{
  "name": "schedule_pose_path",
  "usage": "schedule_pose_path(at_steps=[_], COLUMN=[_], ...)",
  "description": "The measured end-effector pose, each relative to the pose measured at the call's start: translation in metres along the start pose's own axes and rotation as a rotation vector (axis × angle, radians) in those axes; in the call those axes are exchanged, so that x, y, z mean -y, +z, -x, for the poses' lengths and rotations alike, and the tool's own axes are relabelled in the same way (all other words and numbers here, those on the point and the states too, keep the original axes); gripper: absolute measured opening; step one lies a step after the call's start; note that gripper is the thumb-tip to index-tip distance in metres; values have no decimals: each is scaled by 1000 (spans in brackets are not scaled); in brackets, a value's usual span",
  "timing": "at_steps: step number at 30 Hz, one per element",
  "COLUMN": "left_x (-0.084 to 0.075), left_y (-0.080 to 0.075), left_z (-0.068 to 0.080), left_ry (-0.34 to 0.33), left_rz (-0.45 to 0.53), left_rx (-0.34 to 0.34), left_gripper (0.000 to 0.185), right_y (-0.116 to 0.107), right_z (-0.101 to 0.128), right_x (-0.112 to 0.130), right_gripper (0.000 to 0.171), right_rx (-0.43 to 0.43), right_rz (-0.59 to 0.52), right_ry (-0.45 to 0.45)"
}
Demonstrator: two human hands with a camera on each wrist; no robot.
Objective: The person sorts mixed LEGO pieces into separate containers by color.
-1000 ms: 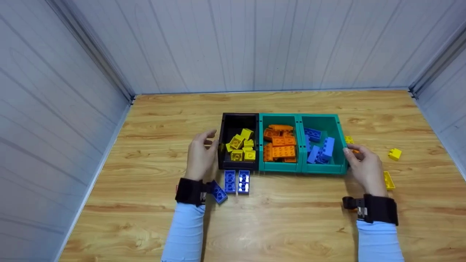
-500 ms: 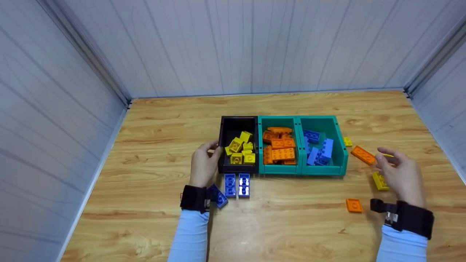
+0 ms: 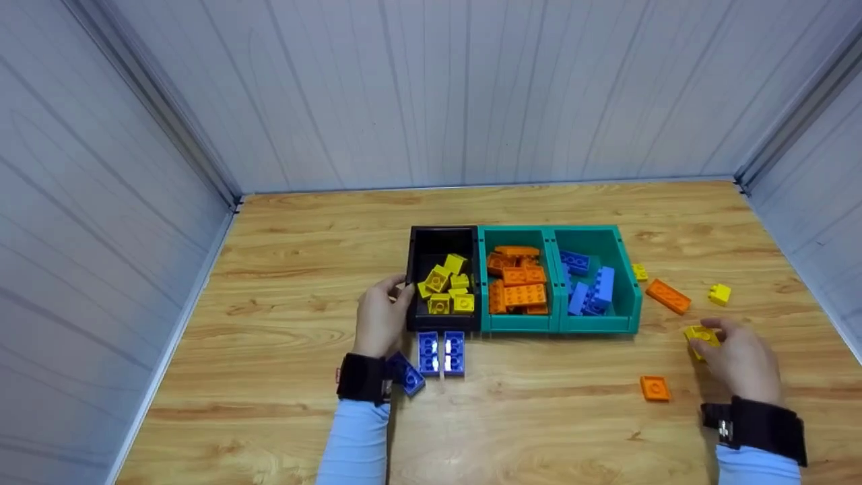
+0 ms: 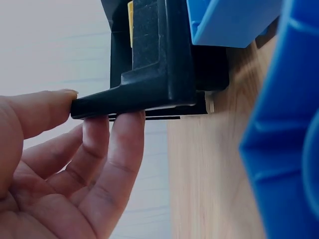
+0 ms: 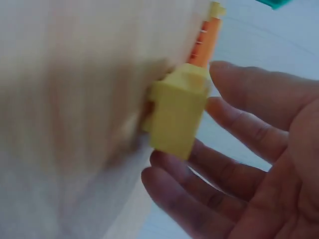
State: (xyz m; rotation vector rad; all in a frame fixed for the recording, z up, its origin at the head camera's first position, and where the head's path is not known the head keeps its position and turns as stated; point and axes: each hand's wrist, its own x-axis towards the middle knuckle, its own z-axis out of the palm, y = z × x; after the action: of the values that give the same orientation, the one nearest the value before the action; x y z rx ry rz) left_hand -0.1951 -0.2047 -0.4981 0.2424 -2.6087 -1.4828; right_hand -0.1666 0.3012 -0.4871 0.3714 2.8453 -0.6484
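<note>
The right hand [image 3: 741, 357] has come down on a long yellow plastic building brick [image 3: 700, 335] lying on the wooden counter [image 3: 539, 417], right of the black plastic bin [image 3: 441, 236] and beyond the two teal plastic bins [image 3: 592, 236]. Its fingers are loosely spread, tips just meeting the brick; in the right wrist view the brick [image 5: 178, 113] sits against the fingertips [image 5: 164, 164], not yet clasped. The left hand [image 3: 380, 316] pinches the black bin's left front corner, thumb on its lip and fingers beneath [image 4: 124, 134].

To do this step well, the thumb and fingers should close across the brick's short width, with the grip centred so it lifts level, while the left hand keeps the bin from sliding.

The brick lies flat, studs up; its long axis seems to run at a slant, its far end angled toward the bins.
</note>
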Motion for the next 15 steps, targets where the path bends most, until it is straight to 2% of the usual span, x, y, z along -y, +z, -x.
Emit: schedule_pose_path(at_steps=[4, 8, 11, 15], left_x=[0, 0, 1, 1], left_y=[1, 1, 0, -1], left_z=[0, 0, 1, 0], left_ry=[0, 5, 2, 20], left_rz=[9, 9, 12, -2], left_rx=[11, 13, 15, 11], left_gripper=[28, 29, 29, 28], right_y=[-6, -21, -30, -28], right_z=[-2, 1, 5, 7], right_x=[-3, 6, 30, 86], right_gripper=[56, 59, 56, 44], right_rx=[45, 17, -67, -174], right_rz=[17, -24, -68, -101], right_ry=[3, -98, -192, -363])
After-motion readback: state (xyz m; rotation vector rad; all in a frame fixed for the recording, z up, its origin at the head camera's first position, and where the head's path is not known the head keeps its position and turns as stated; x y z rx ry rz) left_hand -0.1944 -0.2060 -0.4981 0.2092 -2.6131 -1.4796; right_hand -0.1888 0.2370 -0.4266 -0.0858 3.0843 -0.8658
